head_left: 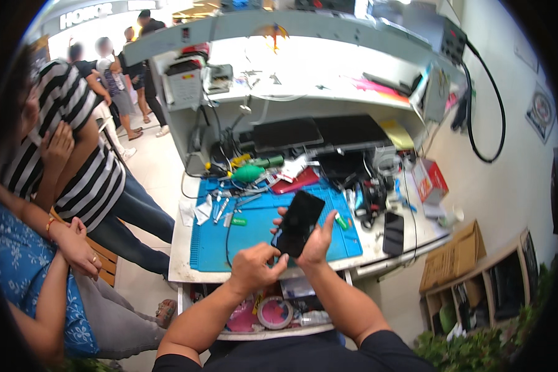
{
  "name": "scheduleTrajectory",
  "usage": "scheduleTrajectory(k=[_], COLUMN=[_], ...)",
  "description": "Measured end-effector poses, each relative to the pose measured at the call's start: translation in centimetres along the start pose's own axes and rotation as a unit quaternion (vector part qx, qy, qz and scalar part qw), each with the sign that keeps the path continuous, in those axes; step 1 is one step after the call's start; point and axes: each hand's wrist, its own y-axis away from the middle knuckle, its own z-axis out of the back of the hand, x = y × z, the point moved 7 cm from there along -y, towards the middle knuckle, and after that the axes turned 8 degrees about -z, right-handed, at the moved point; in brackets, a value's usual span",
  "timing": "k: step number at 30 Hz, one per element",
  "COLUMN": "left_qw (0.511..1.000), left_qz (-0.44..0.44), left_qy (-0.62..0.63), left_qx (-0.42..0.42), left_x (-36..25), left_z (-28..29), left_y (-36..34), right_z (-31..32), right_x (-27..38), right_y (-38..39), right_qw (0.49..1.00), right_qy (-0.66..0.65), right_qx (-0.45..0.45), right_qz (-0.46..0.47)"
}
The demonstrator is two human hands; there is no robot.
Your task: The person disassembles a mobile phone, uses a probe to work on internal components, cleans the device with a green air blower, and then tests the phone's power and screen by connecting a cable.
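A black smartphone [302,217] with a dark, glossy screen lies tilted in my right hand [317,243]. The thumb stands along its right side and fingertips show at its left edge. My left hand [254,268] is closed with curled fingers at the phone's lower left corner; whatever it may pinch is hidden. Beneath both hands spreads a blue work mat [263,239]. A green air blower [247,173] and a red flat piece [296,181] lie at the mat's far side. Small tools [221,209] and white tissue [203,212] are on its left part.
An open drawer [254,335] with a tape roll [274,312] juts out below my forearms. Another dark phone [393,233] lies at the right. Two people stand close at the left, one in a striped shirt [80,167]. A cardboard box [451,260] sits on the right-hand shelf.
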Motion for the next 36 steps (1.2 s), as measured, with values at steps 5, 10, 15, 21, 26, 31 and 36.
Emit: scheduleTrajectory(k=[5,10,15,21,26,31,36], left_qw=[1.000,1.000,1.000,1.000,1.000,1.000,1.000], left_qz=[-0.004,-0.020,-0.025,-0.025,-0.027,-0.023,-0.022], left_qy=[-0.007,0.004,-0.006,-0.007,-0.006,-0.009,-0.004], left_qx=[-0.002,-0.010,-0.009,-0.007,-0.008,-0.007,-0.007], left_x=[0.3,0.3,0.4,0.3,0.5,0.5,0.6], left_z=[0.0,-0.1,0.1,0.1,-0.1,0.0,-0.1], left_y=[0.3,0.6,0.6,0.7,0.8,0.8,0.7], right_z=[-0.3,-0.2,-0.1,-0.3,-0.1,-0.2,0.5], right_x=[0.2,0.3,0.3,0.2,0.1,0.1,0.1], right_y=[0.3,0.6,0.5,0.6,0.6,0.5,0.2], right_qw=[0.998,0.998,0.999,0.998,0.999,0.999,0.999], right_qy=[0.056,0.049,0.042,0.047,0.044,0.039,0.037], right_qx=[-0.030,-0.027,-0.030,-0.032,-0.030,-0.028,-0.018], right_qz=[0.002,0.002,0.001,0.006,0.004,0.003,-0.003])
